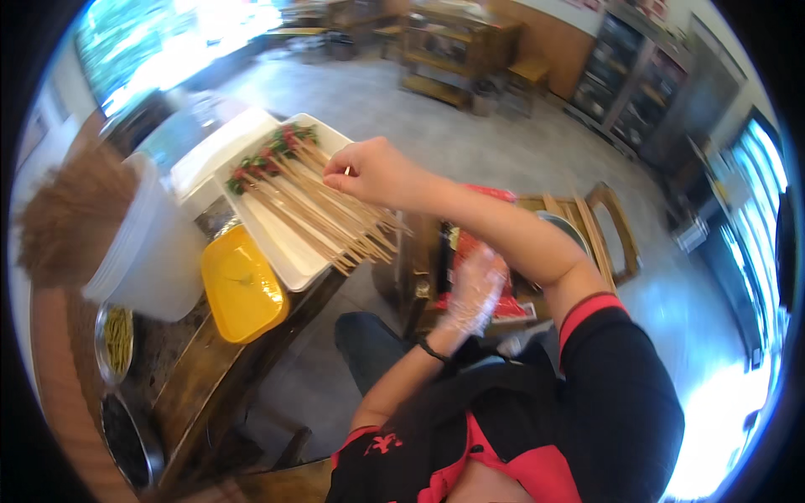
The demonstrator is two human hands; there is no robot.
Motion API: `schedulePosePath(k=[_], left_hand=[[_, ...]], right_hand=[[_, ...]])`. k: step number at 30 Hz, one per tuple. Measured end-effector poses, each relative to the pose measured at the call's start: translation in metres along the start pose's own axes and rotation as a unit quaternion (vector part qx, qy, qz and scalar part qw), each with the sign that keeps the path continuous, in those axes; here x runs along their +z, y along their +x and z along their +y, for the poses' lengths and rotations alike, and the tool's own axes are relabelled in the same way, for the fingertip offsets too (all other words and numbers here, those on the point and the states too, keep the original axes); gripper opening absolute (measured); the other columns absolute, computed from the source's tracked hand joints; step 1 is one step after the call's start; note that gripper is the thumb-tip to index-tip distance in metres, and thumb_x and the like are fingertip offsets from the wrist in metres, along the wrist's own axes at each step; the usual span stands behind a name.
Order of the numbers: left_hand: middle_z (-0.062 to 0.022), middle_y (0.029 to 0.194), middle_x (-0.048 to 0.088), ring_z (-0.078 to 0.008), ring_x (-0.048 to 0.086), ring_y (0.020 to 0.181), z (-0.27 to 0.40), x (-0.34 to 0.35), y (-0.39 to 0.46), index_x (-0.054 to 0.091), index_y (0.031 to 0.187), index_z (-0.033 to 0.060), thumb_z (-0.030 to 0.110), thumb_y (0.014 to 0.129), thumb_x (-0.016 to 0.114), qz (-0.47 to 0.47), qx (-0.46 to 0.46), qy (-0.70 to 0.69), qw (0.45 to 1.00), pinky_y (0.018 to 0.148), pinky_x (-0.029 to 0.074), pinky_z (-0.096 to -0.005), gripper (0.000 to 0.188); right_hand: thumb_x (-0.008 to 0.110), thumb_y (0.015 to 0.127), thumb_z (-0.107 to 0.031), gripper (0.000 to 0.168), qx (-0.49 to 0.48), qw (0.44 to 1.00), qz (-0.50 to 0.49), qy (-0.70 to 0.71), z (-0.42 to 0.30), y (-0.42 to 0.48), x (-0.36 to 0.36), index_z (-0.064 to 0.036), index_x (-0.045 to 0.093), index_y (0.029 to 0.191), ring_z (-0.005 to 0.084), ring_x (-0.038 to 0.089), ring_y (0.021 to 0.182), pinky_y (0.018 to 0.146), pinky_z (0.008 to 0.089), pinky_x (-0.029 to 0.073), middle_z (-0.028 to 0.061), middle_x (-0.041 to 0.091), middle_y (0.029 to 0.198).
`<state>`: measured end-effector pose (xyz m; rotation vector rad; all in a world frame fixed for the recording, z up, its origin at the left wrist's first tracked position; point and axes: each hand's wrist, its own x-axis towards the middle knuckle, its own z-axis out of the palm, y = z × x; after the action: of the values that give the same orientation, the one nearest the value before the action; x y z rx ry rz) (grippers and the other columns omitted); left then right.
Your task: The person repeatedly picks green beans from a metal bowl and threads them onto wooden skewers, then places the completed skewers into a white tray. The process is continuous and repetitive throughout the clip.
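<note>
My right hand (371, 170), bare, reaches over the near end of a white tray (302, 276). Its thumb and fingers are brought together; whether something thin is between them cannot be told. In the tray lie several wooden skewers (314, 217), with red and green food pieces (267, 160) at their far-left ends and bare ends over the tray's edge. My left hand (478, 286), in a clear plastic glove, is blurred at a red plastic package (509, 302), beneath my right forearm. What its fingers hold is unclear.
A yellow tray (242, 283) sits beside the white tray. Left of it, a translucent bucket (154, 251) leans with a brown bundle of sticks (75, 207). Nearby are a dish of green strips (118, 342) and a dark metal bowl (129, 440). A wooden stool (619, 232) stands right.
</note>
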<state>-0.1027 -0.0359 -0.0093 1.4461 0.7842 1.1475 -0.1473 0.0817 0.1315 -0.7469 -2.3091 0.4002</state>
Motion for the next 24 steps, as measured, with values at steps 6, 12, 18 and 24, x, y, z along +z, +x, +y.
schedulePosePath(k=[6,12,18,24], left_hand=[[-0.0082,0.096,0.066,-0.0141,0.06,0.088,-0.008,0.016,0.015,0.065,0.098,-0.0013,0.007,0.088,0.056,0.048,0.007,-0.095,0.994,0.08,0.048,-0.0279,0.016],[-0.01,0.101,0.062,-0.0178,0.06,0.093,-0.031,0.024,0.043,0.064,0.098,-0.0034,-0.007,0.081,0.056,0.092,-0.022,-0.059,0.994,0.086,0.047,-0.0281,0.019],[-0.0165,0.103,0.063,-0.0236,0.06,0.095,-0.009,0.026,0.051,0.065,0.107,0.0,0.022,0.088,0.061,0.117,-0.036,0.198,0.973,0.083,0.046,-0.0336,0.029],[-0.0166,0.101,0.065,-0.0289,0.061,0.094,-0.027,0.004,0.048,0.067,0.099,0.004,0.012,0.085,0.057,0.106,0.04,0.342,0.933,0.087,0.046,-0.0358,0.019]], right_hand=[[0.059,0.081,-0.018,0.018,0.356,0.934,-0.032,-0.015,0.092,-0.212,-0.147,-0.002,0.068,0.083,0.0158,0.062,0.059,0.062,0.0307,0.05,0.008,0.067,0.069],[0.063,0.075,-0.01,0.019,0.406,0.887,-0.117,-0.184,0.144,-0.371,-0.153,-0.001,0.066,0.092,0.0303,0.064,0.081,0.074,0.0373,0.05,0.0159,0.066,0.085],[0.069,0.075,-0.016,0.031,0.384,0.871,-0.138,-0.272,0.153,-0.396,-0.127,0.001,0.062,0.1,0.0331,0.058,0.099,0.083,0.0407,0.049,0.0174,0.061,0.1],[0.068,0.071,-0.01,0.036,0.387,0.879,-0.117,-0.252,0.162,-0.401,-0.127,0.003,0.058,0.104,0.0348,0.056,0.1,0.086,0.0426,0.046,0.0194,0.057,0.101]])
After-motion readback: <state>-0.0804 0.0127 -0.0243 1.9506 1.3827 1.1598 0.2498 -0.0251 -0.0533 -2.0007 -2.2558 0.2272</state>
